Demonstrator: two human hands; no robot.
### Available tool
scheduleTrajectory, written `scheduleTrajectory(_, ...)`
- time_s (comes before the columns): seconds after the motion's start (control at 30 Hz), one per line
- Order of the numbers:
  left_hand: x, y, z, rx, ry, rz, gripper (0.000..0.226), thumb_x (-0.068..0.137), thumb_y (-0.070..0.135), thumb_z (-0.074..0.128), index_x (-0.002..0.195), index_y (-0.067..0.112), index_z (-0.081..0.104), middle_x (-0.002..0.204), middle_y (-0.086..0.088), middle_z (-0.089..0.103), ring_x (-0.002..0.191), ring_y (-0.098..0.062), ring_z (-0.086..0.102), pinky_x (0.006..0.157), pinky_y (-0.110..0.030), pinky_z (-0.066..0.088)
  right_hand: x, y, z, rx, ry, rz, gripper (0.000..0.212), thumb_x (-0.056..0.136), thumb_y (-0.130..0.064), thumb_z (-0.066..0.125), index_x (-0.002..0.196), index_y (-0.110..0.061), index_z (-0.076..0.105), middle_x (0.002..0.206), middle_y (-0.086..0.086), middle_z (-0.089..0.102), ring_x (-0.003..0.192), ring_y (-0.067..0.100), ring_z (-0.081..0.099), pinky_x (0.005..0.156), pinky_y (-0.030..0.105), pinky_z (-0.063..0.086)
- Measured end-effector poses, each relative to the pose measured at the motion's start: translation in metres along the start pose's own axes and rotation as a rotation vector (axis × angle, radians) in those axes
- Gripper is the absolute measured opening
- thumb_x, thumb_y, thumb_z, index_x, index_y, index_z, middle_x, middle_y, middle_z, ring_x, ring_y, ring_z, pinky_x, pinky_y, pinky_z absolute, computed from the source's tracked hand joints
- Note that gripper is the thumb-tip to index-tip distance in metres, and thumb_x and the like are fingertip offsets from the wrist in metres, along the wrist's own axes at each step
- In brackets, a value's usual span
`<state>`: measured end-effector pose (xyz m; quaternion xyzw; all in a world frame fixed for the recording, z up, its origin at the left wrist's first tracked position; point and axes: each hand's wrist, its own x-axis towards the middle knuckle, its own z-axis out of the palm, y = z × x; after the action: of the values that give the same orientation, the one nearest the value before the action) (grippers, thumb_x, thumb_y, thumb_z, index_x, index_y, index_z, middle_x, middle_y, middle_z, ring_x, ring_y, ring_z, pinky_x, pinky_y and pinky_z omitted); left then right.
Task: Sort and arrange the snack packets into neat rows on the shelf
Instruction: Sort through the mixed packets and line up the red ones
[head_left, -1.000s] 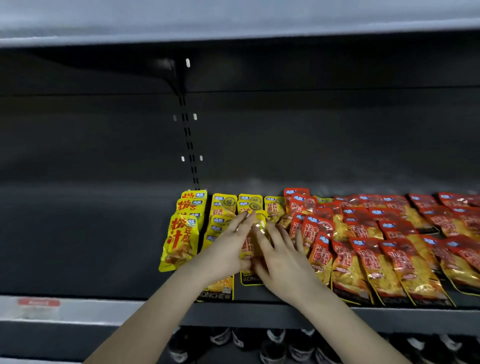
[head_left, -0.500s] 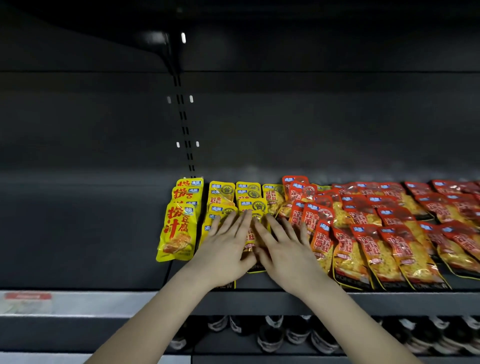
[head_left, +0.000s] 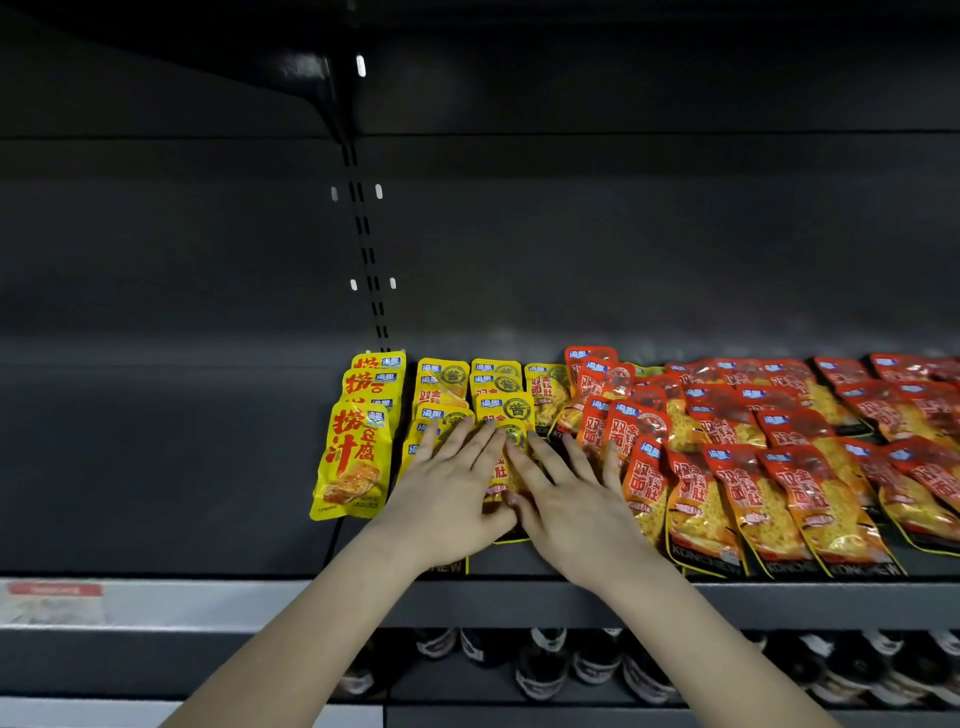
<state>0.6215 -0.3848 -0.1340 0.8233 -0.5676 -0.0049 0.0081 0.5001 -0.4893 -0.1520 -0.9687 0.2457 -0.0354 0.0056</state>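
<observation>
Left hand (head_left: 448, 496), right hand (head_left: 569, 501) seemingly press yellow packets (head_left: 511, 410) on shelf (head_left: 208, 467)

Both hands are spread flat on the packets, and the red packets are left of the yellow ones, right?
No. The head view shows the red packets to the right of the yellow packets, not the left. The left hand and right hand are spread flat on the packets.

Dark shelf (head_left: 156, 467) carries yellow packets (head_left: 353, 457) and seemingly overlapping red packets (head_left: 779, 467).
</observation>
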Motion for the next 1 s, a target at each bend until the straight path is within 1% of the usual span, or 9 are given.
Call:
scheduleTrajectory(0.1, 0.002, 0.000, -0.002, 0.009, -0.002, 0.018, 0.075, 0.089, 0.054, 0.024, 0.152, 0.022, -0.002, 0.159, 0.007, -0.007, 0.145, -0.010, -0.012, 0.116, -0.042, -0.017, -0.002, -0.003, 0.000, -0.045, 0.029, 0.048, 0.058, 0.087, -0.053, 0.023, 0.133, -0.031, 0.049, 0.132, -0.003, 0.056, 0.121, 0.033, 0.053, 0.098, 0.068, 0.029)
scheduleTrajectory(0.17, 0.003, 0.001, -0.003, 0.009, -0.003, 0.027, 0.072, 0.093, 0.050, 0.028, 0.152, 0.022, -0.002, 0.159, 0.007, -0.007, 0.145, -0.009, -0.011, 0.116, -0.043, -0.015, -0.002, -0.005, 0.000, -0.040, 0.032, 0.073, 0.054, 0.085, -0.052, 0.031, 0.127, -0.029, 0.057, 0.123, -0.003, 0.063, 0.113, 0.031, 0.059, 0.093, 0.066, 0.034)
scheduleTrajectory(0.3, 0.005, 0.003, -0.002, 0.004, -0.015, 0.038, 0.071, 0.094, 0.048, 0.028, 0.151, 0.022, -0.005, 0.159, 0.007, -0.010, 0.145, -0.008, -0.013, 0.117, -0.043, -0.013, -0.002, -0.003, 0.003, -0.029, 0.056, 0.090, 0.057, 0.086, -0.053, 0.028, 0.130, -0.028, 0.054, 0.126, -0.002, 0.061, 0.118, 0.033, 0.055, 0.095, 0.067, 0.032)
scheduleTrajectory(0.43, 0.004, 0.002, 0.000, 0.016, -0.015, 0.041, 0.073, 0.091, 0.052, 0.020, 0.151, 0.022, -0.008, 0.158, 0.007, -0.012, 0.144, -0.008, -0.015, 0.117, -0.043, -0.012, -0.002, -0.002, 0.001, 0.016, -0.014, 0.077, 0.067, 0.085, -0.057, 0.011, 0.143, -0.031, 0.033, 0.146, -0.003, 0.041, 0.137, 0.034, 0.032, 0.106, 0.066, 0.010)
scheduleTrajectory(0.57, 0.004, 0.003, -0.002, 0.012, -0.006, 0.040, 0.079, 0.080, 0.053, 0.008, 0.150, 0.023, -0.010, 0.158, 0.008, -0.014, 0.144, -0.007, -0.017, 0.117, -0.043, -0.013, -0.005, -0.003, -0.003, -0.023, 0.045, 0.091, 0.060, 0.087, -0.055, 0.024, 0.131, -0.027, 0.053, 0.130, -0.001, 0.058, 0.123, 0.035, 0.051, 0.097, 0.068, 0.029)
scheduleTrajectory(0.7, 0.005, 0.005, -0.012, -0.011, 0.056, 0.057, 0.087, 0.069, 0.055, -0.004, 0.150, 0.024, -0.011, 0.156, 0.010, -0.016, 0.143, -0.007, -0.018, 0.117, -0.039, -0.015, -0.003, 0.002, -0.012, -0.039, 0.129, 0.090, 0.057, 0.086, -0.053, 0.028, 0.124, -0.024, 0.059, 0.127, 0.002, 0.061, 0.117, 0.035, 0.055, 0.094, 0.066, 0.034)
scheduleTrajectory(0.8, 0.012, 0.013, -0.023, -0.040, 0.096, 0.067, 0.079, 0.080, 0.056, 0.010, 0.150, 0.027, -0.012, 0.154, 0.012, -0.021, 0.143, -0.009, -0.019, 0.118, -0.037, -0.013, -0.002, 0.017, -0.017, -0.005, 0.158, 0.089, 0.059, 0.087, -0.053, 0.028, 0.125, -0.021, 0.058, 0.130, 0.004, 0.058, 0.120, 0.036, 0.053, 0.097, 0.063, 0.035)
scheduleTrajectory(0.9, 0.026, 0.030, -0.031, -0.070, 0.113, 0.097, 0.074, 0.093, 0.042, 0.034, 0.150, 0.028, -0.011, 0.156, 0.010, -0.021, 0.143, -0.008, -0.021, 0.118, -0.034, -0.010, -0.003, 0.041, -0.027, 0.017, 0.164, 0.133, 0.059, 0.086, -0.053, 0.029, 0.124, -0.019, 0.059, 0.131, 0.005, 0.057, 0.120, 0.036, 0.053, 0.096, 0.061, 0.038)
scheduleTrajectory(1.0, 0.048, 0.057, -0.036, -0.068, 0.134, 0.146, 0.073, 0.093, 0.040, 0.035, 0.150, 0.029, -0.010, 0.156, 0.009, -0.019, 0.143, -0.009, -0.019, 0.119, -0.036, -0.007, -0.011, 0.072, -0.037, 0.027, 0.139, 0.165, 0.068, 0.085, -0.057, 0.017, 0.137, -0.022, 0.046, 0.146, 0.005, 0.041, 0.134, 0.037, 0.036, 0.105, 0.060, 0.027)
